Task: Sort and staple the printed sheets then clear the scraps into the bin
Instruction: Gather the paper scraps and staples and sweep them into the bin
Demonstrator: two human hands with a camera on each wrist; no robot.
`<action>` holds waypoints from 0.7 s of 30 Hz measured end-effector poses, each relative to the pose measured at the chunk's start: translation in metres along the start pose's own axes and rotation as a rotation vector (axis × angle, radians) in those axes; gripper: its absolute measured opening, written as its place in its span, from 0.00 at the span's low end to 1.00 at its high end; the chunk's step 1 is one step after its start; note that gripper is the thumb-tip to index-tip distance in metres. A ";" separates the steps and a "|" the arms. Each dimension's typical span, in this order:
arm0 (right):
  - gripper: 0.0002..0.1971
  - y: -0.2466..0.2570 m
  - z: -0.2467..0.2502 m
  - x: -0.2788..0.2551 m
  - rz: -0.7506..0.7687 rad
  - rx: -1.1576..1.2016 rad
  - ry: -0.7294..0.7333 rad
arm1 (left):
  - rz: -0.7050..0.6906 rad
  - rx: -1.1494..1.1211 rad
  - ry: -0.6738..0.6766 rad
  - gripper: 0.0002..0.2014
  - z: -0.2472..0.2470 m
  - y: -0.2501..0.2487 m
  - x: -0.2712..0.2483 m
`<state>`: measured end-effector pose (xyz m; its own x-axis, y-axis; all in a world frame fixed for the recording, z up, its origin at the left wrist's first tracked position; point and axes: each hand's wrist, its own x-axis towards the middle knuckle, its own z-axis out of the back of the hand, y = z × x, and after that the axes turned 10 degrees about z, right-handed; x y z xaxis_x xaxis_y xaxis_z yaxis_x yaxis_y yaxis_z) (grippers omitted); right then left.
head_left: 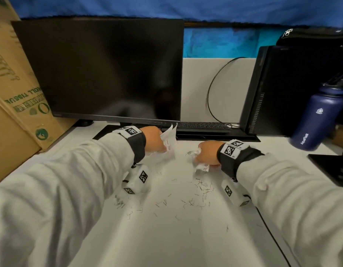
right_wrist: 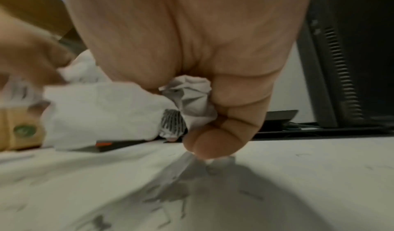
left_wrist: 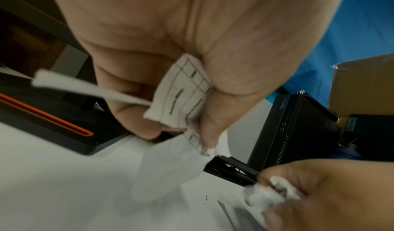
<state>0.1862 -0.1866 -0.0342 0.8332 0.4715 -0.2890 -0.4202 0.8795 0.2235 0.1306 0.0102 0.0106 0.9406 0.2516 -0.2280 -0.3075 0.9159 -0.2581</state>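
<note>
My left hand (head_left: pixel 156 139) grips torn printed paper scraps (head_left: pixel 169 140) just above the white desk, in front of the monitor. In the left wrist view the fingers curl round a scrap with a printed grid (left_wrist: pixel 183 93). My right hand (head_left: pixel 206 153) is fisted round crumpled paper scraps (head_left: pixel 202 166) low on the desk, a short way right of the left hand. The right wrist view shows the crumpled scrap (right_wrist: pixel 189 99) squeezed between palm and thumb. Several loose bent staples (head_left: pixel 203 187) lie scattered on the desk (head_left: pixel 186 237) in front of both hands.
A dark monitor (head_left: pixel 101 70) stands behind the hands, with a black keyboard (head_left: pixel 203 126) under its right edge. A cardboard box (head_left: pixel 18 97) is at the left, a black computer tower (head_left: pixel 294 89) and a blue bottle (head_left: pixel 317 116) at the right. A black cable (head_left: pixel 272 239) runs along the desk's right side.
</note>
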 end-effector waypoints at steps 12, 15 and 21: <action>0.10 0.024 0.010 -0.010 0.087 -0.095 -0.214 | 0.060 -0.321 0.009 0.20 0.014 0.032 -0.033; 0.13 0.018 0.026 -0.035 0.079 0.145 -0.342 | 0.091 -0.694 0.015 0.08 0.019 0.033 -0.050; 0.08 0.026 0.012 -0.133 0.094 0.946 -0.654 | 0.035 -1.158 -0.064 0.11 -0.005 0.054 -0.099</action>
<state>0.0688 -0.2276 0.0209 0.9562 0.1653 0.2418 -0.2833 0.3123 0.9068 0.0203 0.0331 0.0144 0.9243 0.3170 -0.2127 -0.2500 0.0815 -0.9648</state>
